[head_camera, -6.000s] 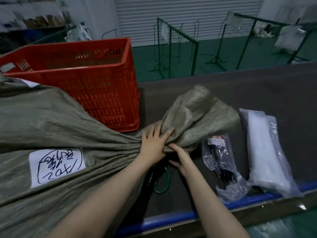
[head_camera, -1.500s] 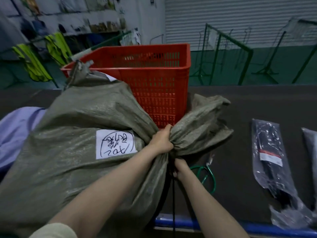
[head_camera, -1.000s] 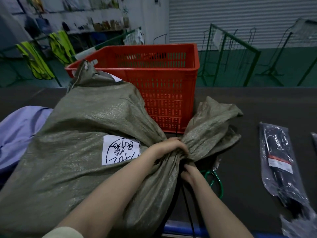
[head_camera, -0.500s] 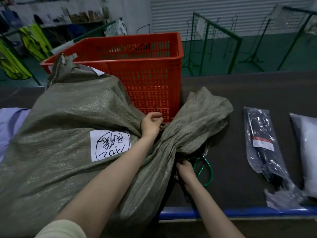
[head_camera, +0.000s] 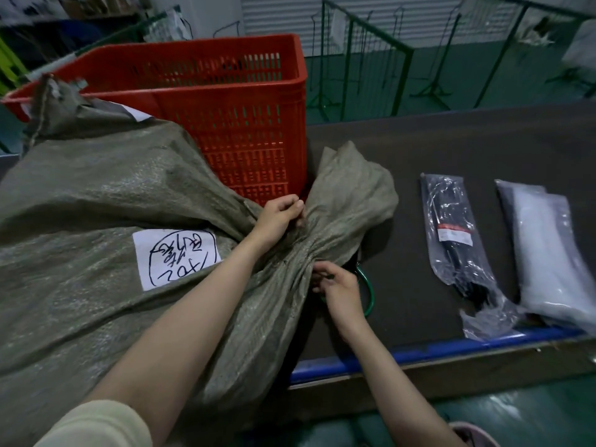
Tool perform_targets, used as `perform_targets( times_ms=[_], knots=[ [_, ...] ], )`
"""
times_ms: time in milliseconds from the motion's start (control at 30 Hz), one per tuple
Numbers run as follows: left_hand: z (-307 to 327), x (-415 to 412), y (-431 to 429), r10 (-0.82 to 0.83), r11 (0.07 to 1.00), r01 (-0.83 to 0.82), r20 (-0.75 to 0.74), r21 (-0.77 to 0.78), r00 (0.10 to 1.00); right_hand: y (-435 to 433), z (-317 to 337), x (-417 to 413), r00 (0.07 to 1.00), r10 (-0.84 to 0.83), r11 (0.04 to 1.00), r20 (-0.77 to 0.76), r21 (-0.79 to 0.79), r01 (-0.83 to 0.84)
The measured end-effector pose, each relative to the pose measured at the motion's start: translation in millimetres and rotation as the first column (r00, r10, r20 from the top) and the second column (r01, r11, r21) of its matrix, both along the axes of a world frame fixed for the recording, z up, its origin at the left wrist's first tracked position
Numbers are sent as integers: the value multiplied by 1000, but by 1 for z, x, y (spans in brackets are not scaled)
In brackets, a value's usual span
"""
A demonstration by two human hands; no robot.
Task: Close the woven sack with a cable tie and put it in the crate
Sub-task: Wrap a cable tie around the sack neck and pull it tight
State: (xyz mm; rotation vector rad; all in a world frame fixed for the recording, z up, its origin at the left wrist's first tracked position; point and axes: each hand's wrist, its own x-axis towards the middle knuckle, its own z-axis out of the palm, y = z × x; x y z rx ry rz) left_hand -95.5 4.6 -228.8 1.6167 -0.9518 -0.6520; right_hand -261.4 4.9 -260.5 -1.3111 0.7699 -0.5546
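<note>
A big grey-green woven sack (head_camera: 96, 221) with a white handwritten label lies on the dark table, its mouth gathered into a neck (head_camera: 309, 253) in front of the red plastic crate (head_camera: 245, 130). My left hand (head_camera: 282, 216) is pinched shut at the top of the neck, where the tie end is barely visible. Just below the neck, my right hand (head_camera: 338, 287) pinches a black cable tie (head_camera: 329, 276). The rest of the tie is hidden in the folds.
Green-handled scissors (head_camera: 371, 293) lie under my right hand. To the right are a plastic bag of black cable ties (head_camera: 458, 240) and a bag of white ones (head_camera: 548, 253). The table's blue front edge (head_camera: 419, 351) runs close by. Green metal racks stand behind.
My left hand moved from gripping the whole neck to pinching at its top. My right hand stayed under the neck, now turned with the black tie between its fingers. The view shifted left.
</note>
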Motion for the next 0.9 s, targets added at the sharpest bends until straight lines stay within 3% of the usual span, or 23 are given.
perform_targets(
  times_ms=[200,333,467,500,567,667,767,900],
  knots=[
    [-2,-5,-6,-142,989,148,-184,22,973,12,7,-10,989,-134,931,55,-335,145],
    [-4,-8,-8,-233,960,260,-217,107,948,10,-1,-5,954,-277,696,113,-661,281],
    [-6,-10,-7,-282,928,330,-253,174,925,6,8,6,982,-137,602,129,-776,186],
    [-4,-11,-7,-305,919,359,-288,161,908,6,6,9,987,-109,633,117,-757,159],
    [2,-10,-8,-274,938,334,-392,94,878,5,-3,13,989,-137,784,58,-604,144],
    [7,-3,-9,-194,977,213,-538,-27,820,-4,-25,15,974,-98,948,-202,-316,30],
    [5,-1,-8,-273,955,294,-496,-38,824,-5,-31,13,945,59,975,-323,-185,-124],
    [7,-7,-6,-370,884,454,-424,112,827,0,-23,12,971,-92,977,-220,-207,45]
  ],
)
